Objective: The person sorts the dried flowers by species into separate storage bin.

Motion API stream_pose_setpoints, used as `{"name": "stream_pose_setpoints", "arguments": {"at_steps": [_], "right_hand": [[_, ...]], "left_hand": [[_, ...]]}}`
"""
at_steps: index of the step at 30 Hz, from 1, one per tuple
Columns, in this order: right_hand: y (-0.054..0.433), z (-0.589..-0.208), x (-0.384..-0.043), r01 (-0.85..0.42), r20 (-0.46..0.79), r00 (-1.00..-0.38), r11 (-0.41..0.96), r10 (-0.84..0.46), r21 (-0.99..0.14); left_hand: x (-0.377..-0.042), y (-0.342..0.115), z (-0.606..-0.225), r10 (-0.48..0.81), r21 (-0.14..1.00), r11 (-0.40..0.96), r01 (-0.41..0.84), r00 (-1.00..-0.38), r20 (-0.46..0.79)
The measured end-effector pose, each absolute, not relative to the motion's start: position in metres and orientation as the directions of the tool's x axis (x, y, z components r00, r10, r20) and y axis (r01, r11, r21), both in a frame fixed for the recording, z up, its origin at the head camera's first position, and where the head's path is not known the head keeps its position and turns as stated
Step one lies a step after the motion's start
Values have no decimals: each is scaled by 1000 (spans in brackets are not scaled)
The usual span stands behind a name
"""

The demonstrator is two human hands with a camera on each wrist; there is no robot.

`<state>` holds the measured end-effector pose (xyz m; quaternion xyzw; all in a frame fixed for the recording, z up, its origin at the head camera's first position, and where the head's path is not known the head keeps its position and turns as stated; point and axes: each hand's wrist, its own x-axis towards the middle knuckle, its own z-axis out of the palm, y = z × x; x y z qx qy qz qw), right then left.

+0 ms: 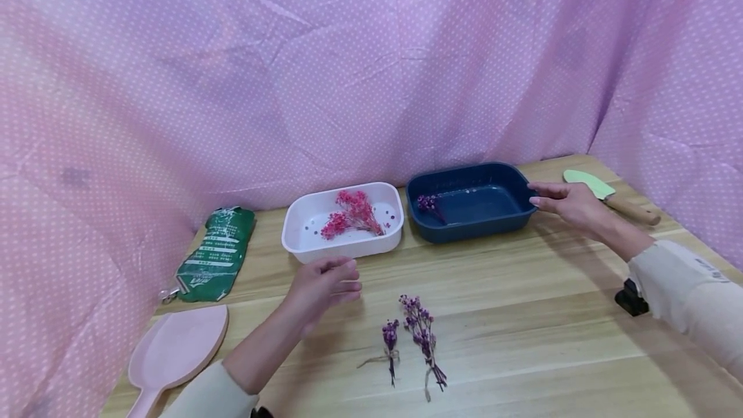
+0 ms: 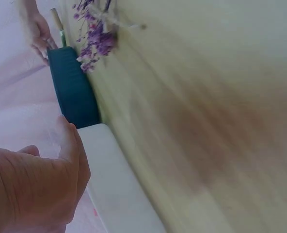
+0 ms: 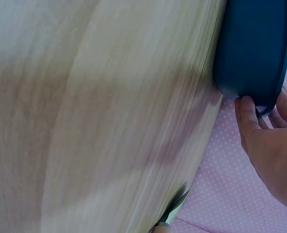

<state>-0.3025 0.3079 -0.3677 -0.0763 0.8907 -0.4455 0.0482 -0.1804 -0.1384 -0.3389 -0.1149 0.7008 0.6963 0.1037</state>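
My right hand (image 1: 571, 204) holds the right end of a dark blue basin (image 1: 464, 232), its fingertips against the wall and rim in the right wrist view. Inside that basin lies a small purple dried-flower sprig (image 1: 427, 204). My left hand (image 1: 327, 289) hovers over the table just in front of a white basin (image 1: 342, 253), fingers loosely bent with nothing in them. Pink dried flowers (image 1: 354, 211) lie in the white basin, whose floor has small holes. Nearer me lie a short purple bunch (image 1: 390, 337) and a longer one (image 1: 420, 328), both tied with twine.
On the left are a green packet (image 1: 217, 253) with white print and a pale pink scoop (image 1: 180, 340). A trowel (image 1: 589, 180) with a light green blade and wooden handle lies beyond my right hand. Pink dotted cloth (image 1: 371, 69) hangs behind the wooden table (image 1: 522, 328).
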Motion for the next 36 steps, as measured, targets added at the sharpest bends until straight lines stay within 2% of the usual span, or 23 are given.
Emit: {"name": "stream_pose_setpoints", "arguments": {"at_steps": [10, 21, 36], "right_hand": [[309, -372, -302, -93, -9, -985, 569, -175, -817], [308, -370, -303, -98, -12, -984, 595, -179, -798], [309, -369, -303, -121, 21, -983, 559, -183, -821]], "left_hand": [[-163, -151, -345, -26, 940, 23, -341, -940, -341], [-135, -138, -363, 160, 902, 98, -420, -888, -431], [-124, -121, -377, 132, 890, 259, -376, -899, -418]]}}
